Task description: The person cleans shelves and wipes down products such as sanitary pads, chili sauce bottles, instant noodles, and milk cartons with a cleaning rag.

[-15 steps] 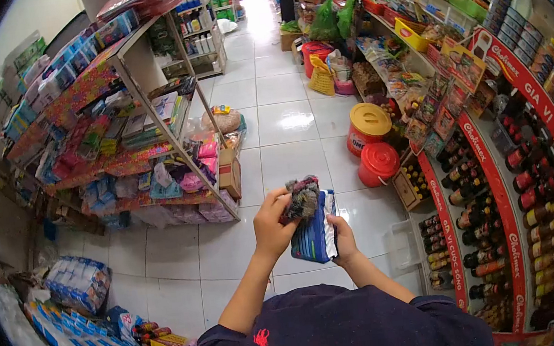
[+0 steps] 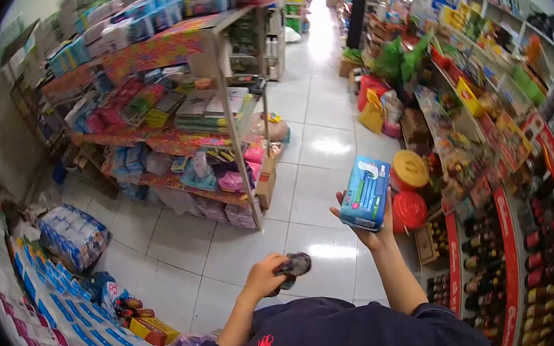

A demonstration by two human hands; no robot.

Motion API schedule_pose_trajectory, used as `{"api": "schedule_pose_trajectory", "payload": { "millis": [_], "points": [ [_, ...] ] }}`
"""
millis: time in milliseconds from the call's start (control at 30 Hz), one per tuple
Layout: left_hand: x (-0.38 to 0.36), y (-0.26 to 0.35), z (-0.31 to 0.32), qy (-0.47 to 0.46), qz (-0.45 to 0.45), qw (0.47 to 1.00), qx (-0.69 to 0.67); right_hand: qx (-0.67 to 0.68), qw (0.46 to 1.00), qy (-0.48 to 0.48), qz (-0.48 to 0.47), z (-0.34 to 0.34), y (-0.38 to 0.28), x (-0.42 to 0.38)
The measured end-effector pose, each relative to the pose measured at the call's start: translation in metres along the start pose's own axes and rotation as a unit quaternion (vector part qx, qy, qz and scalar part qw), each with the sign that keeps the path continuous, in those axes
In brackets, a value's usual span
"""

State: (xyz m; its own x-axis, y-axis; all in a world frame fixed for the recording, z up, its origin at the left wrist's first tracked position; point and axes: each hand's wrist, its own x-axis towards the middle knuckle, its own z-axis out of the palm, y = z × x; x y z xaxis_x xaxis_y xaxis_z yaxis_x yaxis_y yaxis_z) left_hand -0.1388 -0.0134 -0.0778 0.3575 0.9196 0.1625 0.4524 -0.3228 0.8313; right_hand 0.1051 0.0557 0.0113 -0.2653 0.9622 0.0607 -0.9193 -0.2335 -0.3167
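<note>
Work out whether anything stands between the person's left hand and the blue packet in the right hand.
Only the bunched dark cloth in the left hand. Beyond it, nothing visible blocks the way to the blue packet in the right hand; floor tiles show in the gap.

blue packet [image 2: 365, 192] | tilted, on right hand [image 2: 374, 230] | dark grey bunched cloth [image 2: 293, 267] | gripped in left hand [image 2: 265, 276]
</note>
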Motion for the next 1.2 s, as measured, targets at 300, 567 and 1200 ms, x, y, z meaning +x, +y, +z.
{"api": "schedule_pose_trajectory", "payload": {
  "millis": [300,567,1200],
  "points": [
    [-0.04,-0.065,-0.12,0.301,-0.104,0.947,0.03,-0.03,0.992,-0.036,0.115,0.059,0.043,0.153],
    [-0.108,-0.094,-0.181,0.448,-0.196,0.869,0.073,-0.319,0.926,-0.045,-0.196,0.156,0.053,0.262],
    [-0.028,-0.155,-0.255,0.527,-0.219,0.82,0.032,-0.706,0.279,-0.299,-0.578,0.267,0.067,0.51]
  ]
}}
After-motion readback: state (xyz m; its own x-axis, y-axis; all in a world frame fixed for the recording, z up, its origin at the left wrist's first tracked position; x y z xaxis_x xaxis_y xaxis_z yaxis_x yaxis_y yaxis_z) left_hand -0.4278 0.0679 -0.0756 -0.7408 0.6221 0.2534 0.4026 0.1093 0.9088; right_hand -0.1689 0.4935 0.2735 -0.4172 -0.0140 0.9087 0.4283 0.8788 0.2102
